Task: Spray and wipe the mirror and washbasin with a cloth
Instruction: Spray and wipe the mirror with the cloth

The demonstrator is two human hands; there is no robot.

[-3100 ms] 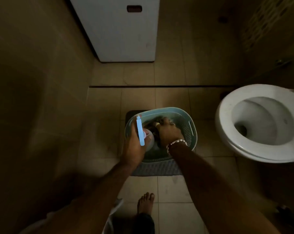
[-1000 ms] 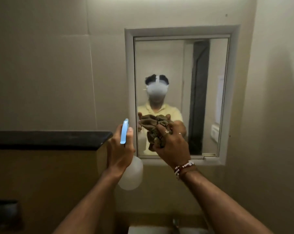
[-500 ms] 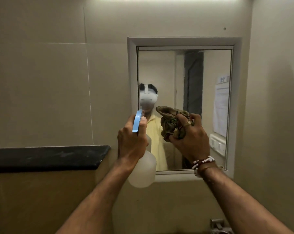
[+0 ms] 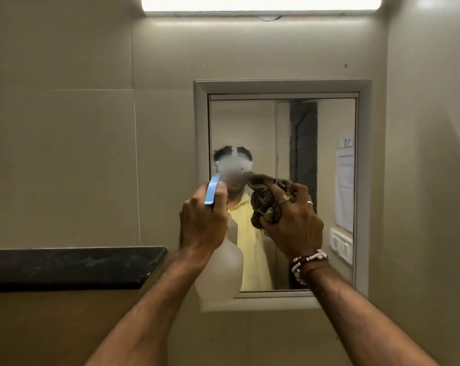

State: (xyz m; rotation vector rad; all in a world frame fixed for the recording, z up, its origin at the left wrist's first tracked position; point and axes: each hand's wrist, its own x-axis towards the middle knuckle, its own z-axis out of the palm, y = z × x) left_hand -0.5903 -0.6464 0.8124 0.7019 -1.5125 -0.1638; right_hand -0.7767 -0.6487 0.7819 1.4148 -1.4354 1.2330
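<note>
A framed mirror [image 4: 326, 122] hangs on the beige wall straight ahead. My left hand [image 4: 201, 223] grips a translucent white spray bottle [image 4: 221, 273] with a blue trigger, its nozzle aimed at the mirror's left side. A small cloud of mist [image 4: 230, 169] hangs in front of the glass above the nozzle. My right hand [image 4: 293, 223] holds a bunched olive-brown cloth [image 4: 263, 202] raised close to the mirror's middle. The washbasin is out of view below.
A black stone ledge [image 4: 70, 266] runs along the wall at the left, level with the mirror's lower part. A tube light [image 4: 260, 5] glows above. A side wall [image 4: 429, 180] stands close on the right.
The view has tilted up, so the light now shows. Both hands stay raised at the mirror, and a puff of mist has appeared at the bottle's nozzle.
</note>
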